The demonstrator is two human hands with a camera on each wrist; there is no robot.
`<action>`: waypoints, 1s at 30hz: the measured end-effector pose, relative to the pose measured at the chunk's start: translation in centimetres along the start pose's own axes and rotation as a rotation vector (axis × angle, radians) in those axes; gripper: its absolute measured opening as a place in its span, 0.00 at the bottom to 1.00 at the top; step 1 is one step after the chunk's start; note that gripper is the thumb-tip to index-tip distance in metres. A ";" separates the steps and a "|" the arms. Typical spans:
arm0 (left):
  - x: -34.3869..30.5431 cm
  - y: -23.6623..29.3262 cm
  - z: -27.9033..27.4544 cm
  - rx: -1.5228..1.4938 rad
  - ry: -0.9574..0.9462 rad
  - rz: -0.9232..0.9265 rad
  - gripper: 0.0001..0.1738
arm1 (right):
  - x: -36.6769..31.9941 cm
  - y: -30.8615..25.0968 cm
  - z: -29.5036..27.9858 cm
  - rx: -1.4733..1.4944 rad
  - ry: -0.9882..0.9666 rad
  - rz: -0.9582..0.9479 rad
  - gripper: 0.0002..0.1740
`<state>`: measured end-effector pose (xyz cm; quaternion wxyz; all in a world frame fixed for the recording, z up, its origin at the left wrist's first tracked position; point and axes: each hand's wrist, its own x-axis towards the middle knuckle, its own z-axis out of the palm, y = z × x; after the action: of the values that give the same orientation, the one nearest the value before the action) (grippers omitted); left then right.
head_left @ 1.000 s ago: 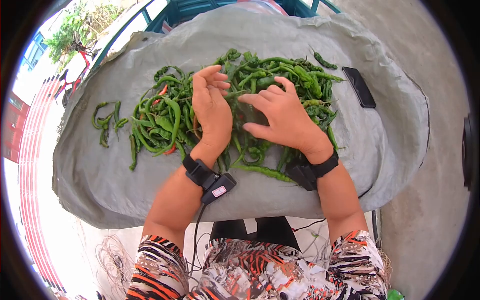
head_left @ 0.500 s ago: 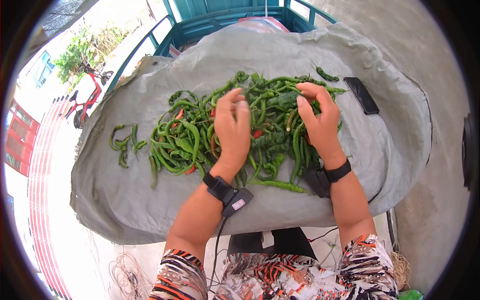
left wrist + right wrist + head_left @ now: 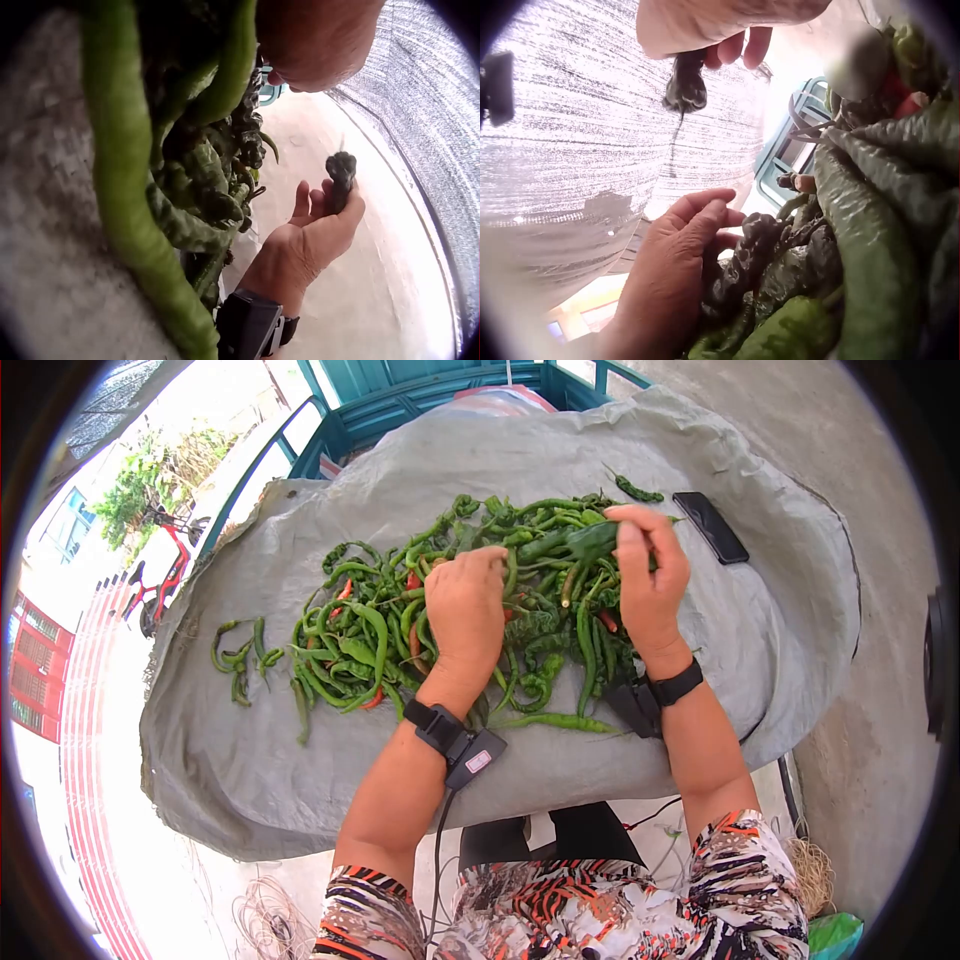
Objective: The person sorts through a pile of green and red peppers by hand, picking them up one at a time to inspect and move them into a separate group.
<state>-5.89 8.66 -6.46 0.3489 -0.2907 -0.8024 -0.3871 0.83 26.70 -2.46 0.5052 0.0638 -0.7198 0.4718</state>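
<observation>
A heap of green peppers (image 3: 375,635), with some red ones, lies on a grey sheet (image 3: 240,780). At its right side, my right hand (image 3: 652,585) pinches a dark green pepper (image 3: 594,540) between thumb and fingers; the left wrist view shows this pepper (image 3: 341,171) upright above the hand (image 3: 300,244). My left hand (image 3: 465,610) is over the middle of the heap, fingers bent down. In the right wrist view my left hand (image 3: 667,270) has its fingertips against dark wrinkled peppers (image 3: 750,251); whether it grips one is hidden.
A black phone (image 3: 712,528) lies right of the heap, near a single pepper (image 3: 638,490). Several small peppers (image 3: 238,658) lie apart at the left. Behind the sheet stands a blue-green metal cart (image 3: 410,392). Cables hang from the wrist cameras.
My right hand has moved from the middle of the heap to its right side. My left hand's fingers, raised before, are now bent down over the peppers. The head view has shifted.
</observation>
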 end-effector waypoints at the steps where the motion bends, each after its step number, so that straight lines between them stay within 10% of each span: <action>1: 0.0 -0.1 0.0 -0.016 -0.030 -0.043 0.06 | 0.0 -0.2 -0.2 -0.011 0.031 0.025 0.07; 7: 0.5 1.0 -1.6 -0.045 -0.217 0.080 0.10 | 1.0 1.2 -0.6 0.167 0.284 -0.018 0.12; 11: 0.5 1.3 -2.0 0.034 -0.443 0.347 0.17 | 0.9 3.7 -0.2 -0.591 -0.126 -0.219 0.20; 13: 0.4 1.2 -1.9 0.049 -0.498 0.371 0.16 | 0.8 3.7 0.2 -0.466 -0.096 -0.158 0.19; 25: -0.4 2.0 -1.3 -0.386 0.105 0.172 0.17 | 0.3 -2.4 0.1 0.037 -0.908 0.187 0.33; 30: -0.3 1.6 -1.0 -0.259 0.145 0.111 0.18 | -0.3 -0.2 0.7 -0.173 -0.516 -0.084 0.25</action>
<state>-4.18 8.62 -5.60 0.3864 -0.3483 -0.7013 -0.4874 0.62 25.99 -2.64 0.3278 0.1681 -0.8590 0.3555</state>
